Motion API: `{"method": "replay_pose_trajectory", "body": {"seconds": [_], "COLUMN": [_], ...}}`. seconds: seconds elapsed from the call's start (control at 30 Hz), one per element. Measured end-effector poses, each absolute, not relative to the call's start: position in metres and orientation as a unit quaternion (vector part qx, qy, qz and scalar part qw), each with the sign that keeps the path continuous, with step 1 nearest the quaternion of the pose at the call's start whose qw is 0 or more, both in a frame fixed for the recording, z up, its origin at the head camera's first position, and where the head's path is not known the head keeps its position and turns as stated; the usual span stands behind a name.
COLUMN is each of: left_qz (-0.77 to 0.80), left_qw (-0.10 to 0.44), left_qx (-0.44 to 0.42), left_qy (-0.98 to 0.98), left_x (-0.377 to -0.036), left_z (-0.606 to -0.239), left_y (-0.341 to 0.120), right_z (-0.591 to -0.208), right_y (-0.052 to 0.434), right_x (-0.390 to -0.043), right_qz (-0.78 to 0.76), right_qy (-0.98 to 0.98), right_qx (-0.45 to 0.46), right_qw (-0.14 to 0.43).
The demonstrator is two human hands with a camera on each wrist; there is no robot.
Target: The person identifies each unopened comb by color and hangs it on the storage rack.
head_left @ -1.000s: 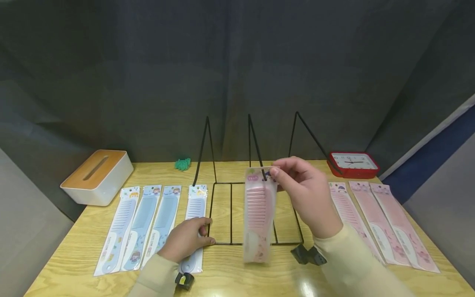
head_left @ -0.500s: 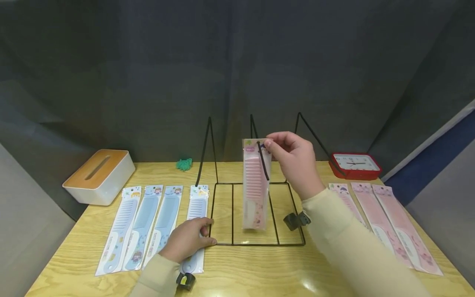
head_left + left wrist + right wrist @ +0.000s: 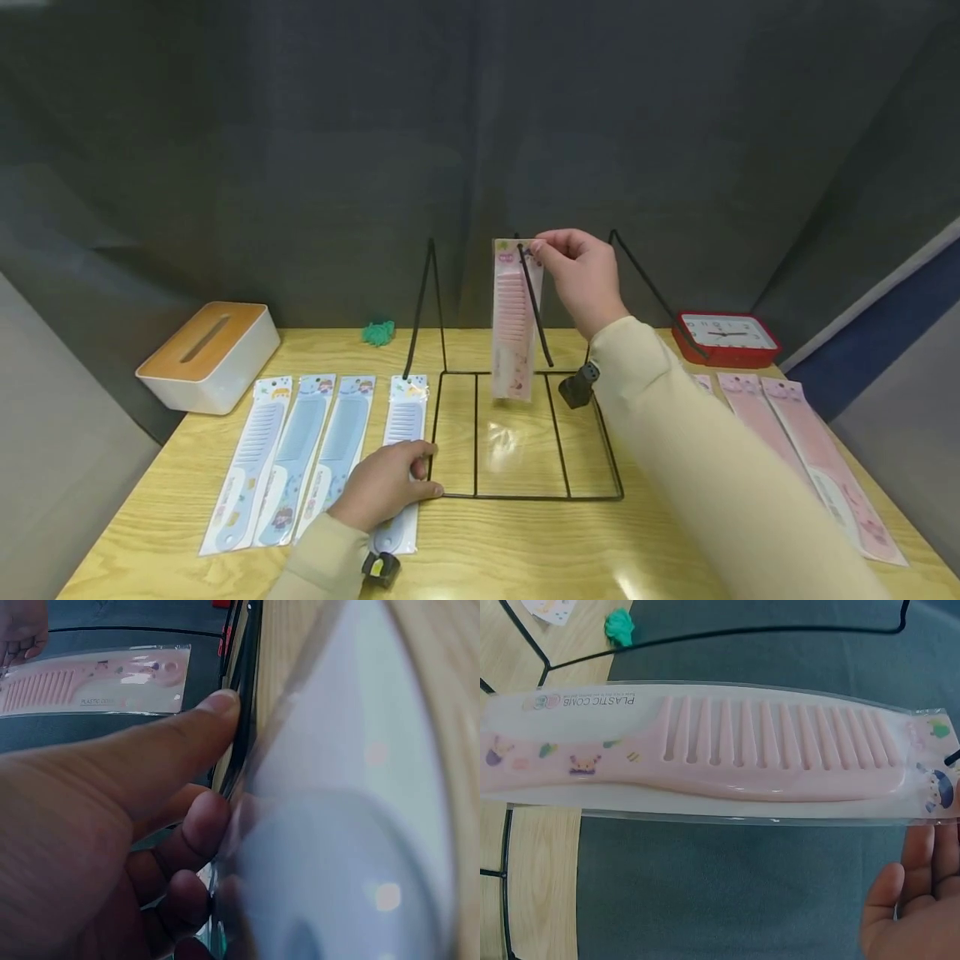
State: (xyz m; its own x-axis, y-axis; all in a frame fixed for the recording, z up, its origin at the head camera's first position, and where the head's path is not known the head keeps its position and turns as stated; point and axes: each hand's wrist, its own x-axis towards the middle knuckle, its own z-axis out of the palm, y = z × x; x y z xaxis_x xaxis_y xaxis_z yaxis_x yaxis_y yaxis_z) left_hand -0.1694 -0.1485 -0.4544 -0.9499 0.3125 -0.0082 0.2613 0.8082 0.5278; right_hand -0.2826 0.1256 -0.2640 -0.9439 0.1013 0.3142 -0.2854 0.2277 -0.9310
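Observation:
My right hand [image 3: 542,247] pinches the top of a packaged pink comb [image 3: 513,325] and holds it hanging upright at the tip of the middle prong of a black wire rack [image 3: 525,496]. The right wrist view shows the pink comb [image 3: 742,750] lengthwise, with my fingers [image 3: 922,900] at its header end. My left hand [image 3: 420,471] rests on a packaged blue comb [image 3: 401,425]; its thumb [image 3: 150,765] and curled fingers grip the rack's wire [image 3: 244,712] at the front left corner.
Three more packaged blue combs [image 3: 300,458] lie left of the rack, and packaged pink combs [image 3: 810,467] lie to its right. A white tissue box [image 3: 206,354], a green scrap [image 3: 377,332] and a red clock [image 3: 726,335] sit along the back edge.
My right hand has lifted the pink comb from low over the rack's front up and back to the middle prong's tip. The left hand has stayed put.

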Motion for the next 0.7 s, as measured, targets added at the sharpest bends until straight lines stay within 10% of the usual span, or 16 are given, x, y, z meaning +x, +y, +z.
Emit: {"method": "replay_pose_trajectory", "body": {"seconds": [0.7], "left_qz": [0.272], "left_qw": [0.045], "left_qx": [0.15], "left_qy": [0.949], "left_x": [-0.172], "left_z": [-0.453], "left_y": [-0.144], "right_z": [-0.385], "right_y": [0.283], "right_x": [-0.27], "right_qz": [0.407], "right_qy": [-0.913], "right_qx": [0.025], "right_qw": [0.009]}}
